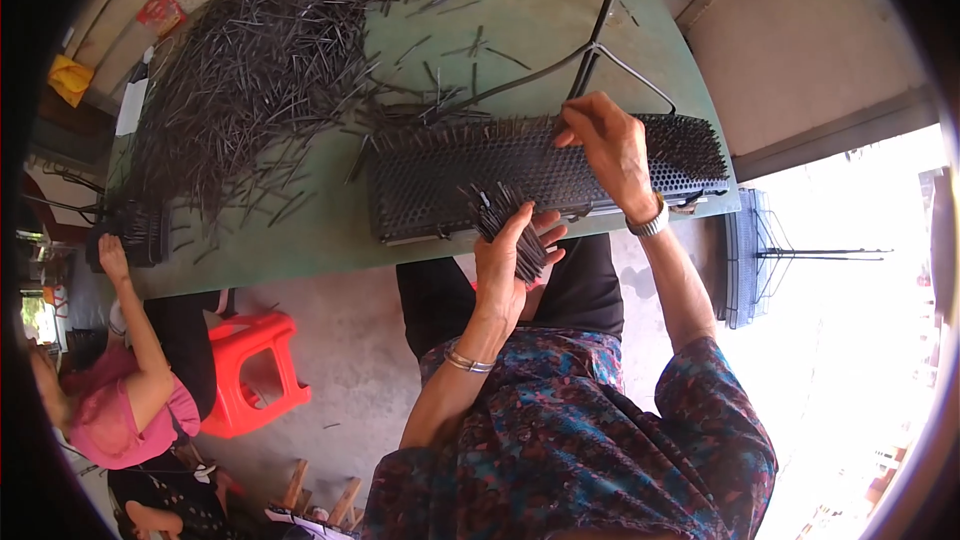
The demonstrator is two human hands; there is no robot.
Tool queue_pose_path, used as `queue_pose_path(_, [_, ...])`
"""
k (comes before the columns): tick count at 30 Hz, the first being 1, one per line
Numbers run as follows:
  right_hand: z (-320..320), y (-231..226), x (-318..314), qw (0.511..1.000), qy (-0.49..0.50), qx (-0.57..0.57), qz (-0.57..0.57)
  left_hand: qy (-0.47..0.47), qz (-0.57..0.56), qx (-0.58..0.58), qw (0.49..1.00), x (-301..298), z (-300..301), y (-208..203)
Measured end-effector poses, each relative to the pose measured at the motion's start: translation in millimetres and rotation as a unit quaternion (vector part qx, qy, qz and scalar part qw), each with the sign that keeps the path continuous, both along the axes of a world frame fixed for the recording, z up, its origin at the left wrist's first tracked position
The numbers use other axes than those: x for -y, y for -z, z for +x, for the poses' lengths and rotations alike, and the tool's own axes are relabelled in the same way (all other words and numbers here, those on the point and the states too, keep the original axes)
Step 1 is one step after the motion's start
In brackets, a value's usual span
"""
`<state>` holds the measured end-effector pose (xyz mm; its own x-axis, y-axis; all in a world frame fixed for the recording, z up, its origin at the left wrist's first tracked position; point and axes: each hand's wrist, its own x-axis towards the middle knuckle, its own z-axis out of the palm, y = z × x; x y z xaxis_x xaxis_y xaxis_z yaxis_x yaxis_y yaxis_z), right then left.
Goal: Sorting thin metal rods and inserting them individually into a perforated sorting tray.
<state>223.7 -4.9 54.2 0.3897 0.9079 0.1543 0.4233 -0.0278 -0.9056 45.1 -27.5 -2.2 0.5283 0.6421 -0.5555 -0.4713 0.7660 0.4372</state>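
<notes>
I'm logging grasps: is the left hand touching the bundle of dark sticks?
Touching. The head view shows the bundle of dark sticks held in the left hand, with the thumb lying across it.

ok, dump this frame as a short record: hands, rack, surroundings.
left hand: left hand holding a bundle of thin black strips
right hand: right hand, fingers bent over the rack; grip on a strip unclear
rack: dark perforated rectangular rack on the green tabletop, strips upright along far edge and right end
loose stock: large heap of thin black strips, far left
nearby: red plastic stool; co-worker in pink, left
</notes>
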Motion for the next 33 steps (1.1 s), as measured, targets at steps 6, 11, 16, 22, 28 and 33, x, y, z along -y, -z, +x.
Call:
queue_pose_path(6, [15, 24, -28, 0.998, 0.016, 0.033, 0.058, 0.031, -0.008, 0.041, 0.999, 6, 4, 2])
queue_pose_path(11, [16, 27, -34, 0.999, -0.018, 0.019, 0.048, 0.035, -0.02, 0.052, 0.998, 7, 4, 10])
queue_pose_path(16, [25, 30, -37, 0.996, -0.028, 0.054, 0.061, 0.043, -0.023, 0.052, 0.997, 8, 6, 8])
queue_pose_path(22, [25, 17, -36, 0.993, -0.038, 0.105, 0.043, 0.036, -0.021, 0.048, 0.998, 9, 5, 7])
queue_pose_path(28, [30, 24, -39, 0.993, -0.054, 0.091, 0.05, 0.036, -0.021, 0.04, 0.998, 10, 4, 6])
queue_pose_path(33, [31, 25, -39, 0.994, -0.071, 0.072, 0.051, 0.041, -0.018, 0.031, 0.999, 9, 4, 5])
